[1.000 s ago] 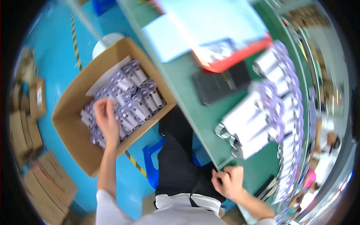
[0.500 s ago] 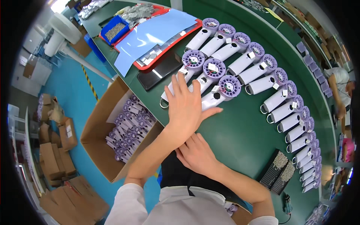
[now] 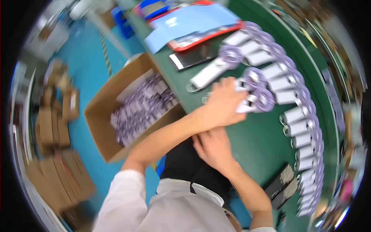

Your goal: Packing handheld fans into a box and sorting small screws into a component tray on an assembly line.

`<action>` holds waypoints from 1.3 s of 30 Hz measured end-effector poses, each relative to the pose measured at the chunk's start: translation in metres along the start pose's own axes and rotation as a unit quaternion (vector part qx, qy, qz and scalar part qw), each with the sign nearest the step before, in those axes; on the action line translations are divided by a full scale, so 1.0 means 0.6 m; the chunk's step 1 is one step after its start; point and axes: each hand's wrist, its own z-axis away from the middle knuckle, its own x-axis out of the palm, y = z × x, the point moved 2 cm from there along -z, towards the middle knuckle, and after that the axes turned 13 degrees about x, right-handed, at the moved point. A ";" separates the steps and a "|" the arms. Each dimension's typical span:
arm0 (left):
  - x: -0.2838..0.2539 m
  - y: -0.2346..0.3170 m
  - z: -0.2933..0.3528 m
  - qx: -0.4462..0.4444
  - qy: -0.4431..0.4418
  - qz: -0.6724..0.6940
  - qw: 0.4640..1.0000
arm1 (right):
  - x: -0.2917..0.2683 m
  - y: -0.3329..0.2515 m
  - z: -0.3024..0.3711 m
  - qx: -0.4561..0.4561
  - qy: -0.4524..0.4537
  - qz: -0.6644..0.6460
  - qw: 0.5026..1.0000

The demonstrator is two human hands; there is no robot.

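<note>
left hand (image 3: 222,102) flat on white-and-purple tubes (image 3: 253,98); right hand (image 3: 212,149) empty beneath; cardboard box (image 3: 112,116) beside.

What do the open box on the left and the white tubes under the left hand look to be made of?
Box: brown corrugated cardboard, judging by its matte tan walls and folded flaps. White tubes: likely smooth plastic, with an even white body and a purple ring-shaped end; motion blur leaves the finish uncertain. The left hand rests on a few of them on the green table.
</note>
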 end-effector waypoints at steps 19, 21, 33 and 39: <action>-0.012 -0.517 0.831 -0.658 0.294 -0.102 0.686 | 0.015 -0.038 -0.097 0.056 -0.084 0.241 0.965; 0.069 -0.581 0.921 -0.723 0.246 -0.133 0.632 | 0.013 -0.033 -0.094 0.058 -0.084 0.271 0.957; 0.290 -0.805 0.988 -0.759 0.149 -0.198 0.602 | 0.052 -0.037 -0.087 0.104 0.013 0.334 0.937; 0.326 -0.829 0.997 -0.736 0.218 -0.227 0.600 | 0.005 -0.034 -0.058 0.106 -0.038 0.434 0.894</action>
